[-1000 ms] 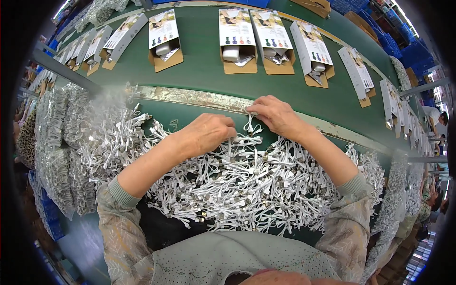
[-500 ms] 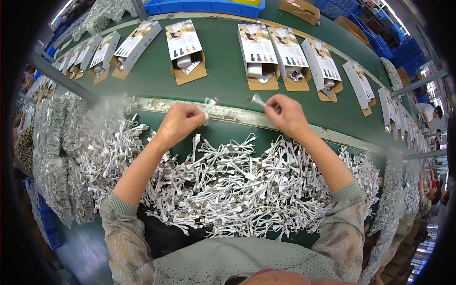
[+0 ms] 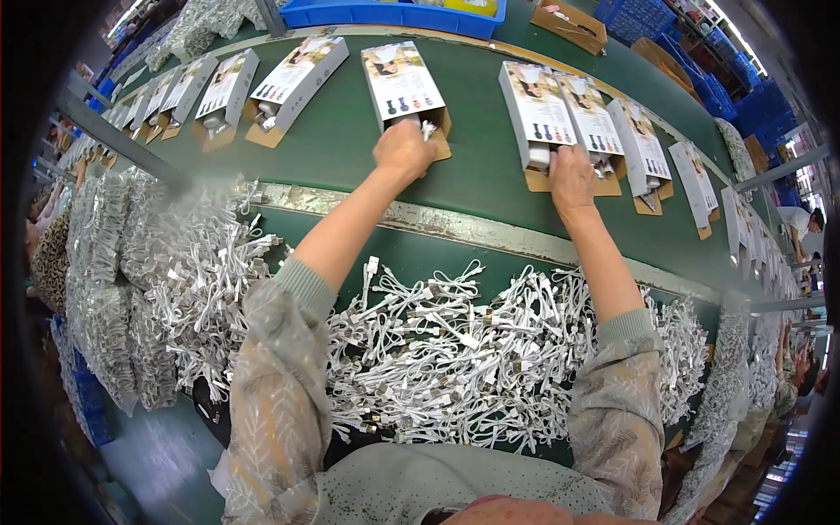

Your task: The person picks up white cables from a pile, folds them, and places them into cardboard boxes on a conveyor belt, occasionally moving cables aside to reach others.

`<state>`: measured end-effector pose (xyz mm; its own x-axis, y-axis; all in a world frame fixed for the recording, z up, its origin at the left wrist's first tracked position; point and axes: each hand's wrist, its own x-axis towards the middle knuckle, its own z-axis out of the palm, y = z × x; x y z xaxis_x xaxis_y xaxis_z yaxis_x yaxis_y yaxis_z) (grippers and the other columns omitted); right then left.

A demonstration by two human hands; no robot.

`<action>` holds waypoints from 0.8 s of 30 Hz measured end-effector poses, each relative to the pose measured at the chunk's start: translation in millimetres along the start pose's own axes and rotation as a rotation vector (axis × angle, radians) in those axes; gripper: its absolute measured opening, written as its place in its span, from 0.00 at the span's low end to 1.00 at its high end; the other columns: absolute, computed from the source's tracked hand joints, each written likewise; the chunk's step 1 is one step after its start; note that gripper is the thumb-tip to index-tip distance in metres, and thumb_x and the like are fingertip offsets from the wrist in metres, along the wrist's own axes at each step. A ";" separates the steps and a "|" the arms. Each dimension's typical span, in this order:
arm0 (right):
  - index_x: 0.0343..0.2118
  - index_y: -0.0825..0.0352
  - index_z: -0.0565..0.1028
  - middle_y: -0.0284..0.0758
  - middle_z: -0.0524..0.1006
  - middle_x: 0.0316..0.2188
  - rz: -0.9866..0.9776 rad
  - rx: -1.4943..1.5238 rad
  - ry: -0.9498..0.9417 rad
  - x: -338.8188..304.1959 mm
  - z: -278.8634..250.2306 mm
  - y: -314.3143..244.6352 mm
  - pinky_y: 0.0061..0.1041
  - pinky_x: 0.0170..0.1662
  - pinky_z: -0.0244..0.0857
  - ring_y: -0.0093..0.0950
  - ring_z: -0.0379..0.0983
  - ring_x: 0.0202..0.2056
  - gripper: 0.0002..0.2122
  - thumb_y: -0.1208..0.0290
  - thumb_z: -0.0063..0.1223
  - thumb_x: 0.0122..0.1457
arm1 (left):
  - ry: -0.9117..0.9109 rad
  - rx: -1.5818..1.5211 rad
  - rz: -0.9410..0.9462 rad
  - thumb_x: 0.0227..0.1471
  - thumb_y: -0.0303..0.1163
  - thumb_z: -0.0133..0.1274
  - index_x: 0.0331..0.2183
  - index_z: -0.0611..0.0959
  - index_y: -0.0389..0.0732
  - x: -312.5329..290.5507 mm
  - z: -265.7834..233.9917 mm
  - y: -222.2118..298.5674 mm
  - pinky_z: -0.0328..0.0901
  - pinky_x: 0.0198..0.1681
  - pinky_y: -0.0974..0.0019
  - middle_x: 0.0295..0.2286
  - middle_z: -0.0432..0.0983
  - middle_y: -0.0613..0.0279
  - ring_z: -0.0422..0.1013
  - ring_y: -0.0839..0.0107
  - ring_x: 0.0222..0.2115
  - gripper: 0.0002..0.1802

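My left hand (image 3: 404,149) reaches out over the green belt (image 3: 341,149), shut on a coiled white cable (image 3: 428,129) at the open brown end of a printed carton (image 3: 402,80). My right hand (image 3: 571,175) is stretched to the lower end of another printed carton (image 3: 534,109), its fingers closed on a white cable (image 3: 540,158) that sits in the carton's opening. Both forearms cross a metal rail (image 3: 455,226). In front of me lies a big heap of bundled white cables (image 3: 437,359).
More open cartons lie in a row along the belt, left (image 3: 223,87) and right (image 3: 643,149). Clear bags of cables (image 3: 96,262) pile up at my left. Blue crates (image 3: 394,13) stand beyond the belt. Another person (image 3: 801,223) stands at the far right.
Both hands have lifted from the cable heap, each with a cable, and reached forward over the rail to the cartons. The cartons have shifted along the belt.
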<state>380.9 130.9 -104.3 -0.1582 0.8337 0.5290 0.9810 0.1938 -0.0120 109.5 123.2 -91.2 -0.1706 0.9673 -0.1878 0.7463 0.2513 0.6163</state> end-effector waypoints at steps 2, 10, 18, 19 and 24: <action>0.25 0.69 0.73 0.42 0.72 0.28 0.024 -0.057 0.001 0.3 9.1 20.0 0.39 0.33 0.68 0.43 0.71 0.31 0.06 0.71 0.52 0.51 | -0.012 -0.051 0.000 0.44 0.38 0.54 0.30 0.80 0.34 3.2 7.7 23.5 0.67 0.40 0.61 0.20 0.77 0.55 0.75 0.62 0.31 0.16; 0.33 0.68 0.72 0.41 0.72 0.34 -0.231 0.163 -0.167 -24.6 -59.3 -10.2 0.33 0.37 0.68 0.39 0.71 0.36 0.07 0.79 0.49 0.49 | 0.065 -0.150 0.501 0.43 0.30 0.51 0.33 0.81 0.35 -23.1 9.8 20.7 0.66 0.41 0.58 0.32 0.76 0.47 0.72 0.51 0.35 0.13; 0.34 0.66 0.72 0.38 0.70 0.34 -0.522 0.662 -0.725 -79.8 -102.0 -80.7 0.34 0.43 0.63 0.38 0.67 0.41 0.09 0.78 0.53 0.46 | -0.563 0.139 0.693 0.41 0.29 0.53 0.34 0.80 0.38 -128.8 -16.4 -14.9 0.65 0.37 0.60 0.30 0.76 0.53 0.72 0.57 0.32 0.13; 0.34 0.66 0.72 0.38 0.70 0.34 -0.529 0.663 -0.724 -82.5 -102.3 -81.5 0.34 0.43 0.63 0.38 0.67 0.41 0.09 0.78 0.53 0.46 | -0.537 0.196 0.711 0.41 0.29 0.53 0.34 0.79 0.39 -135.6 -14.3 -19.9 0.65 0.37 0.60 0.30 0.75 0.54 0.72 0.57 0.33 0.13; 0.28 0.68 0.71 0.39 0.73 0.28 -0.436 0.583 -0.716 -81.2 -115.9 -78.6 0.36 0.37 0.64 0.39 0.70 0.34 0.06 0.75 0.54 0.47 | -0.691 0.217 0.519 0.40 0.32 0.55 0.29 0.78 0.37 -147.9 -26.1 -25.6 0.64 0.36 0.60 0.30 0.75 0.55 0.71 0.59 0.32 0.11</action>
<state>329.7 -12.0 -48.0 -0.7062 0.7067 -0.0437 0.6448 0.6164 -0.4519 98.8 -25.4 -59.2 0.5965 0.7027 -0.3878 0.7391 -0.2926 0.6067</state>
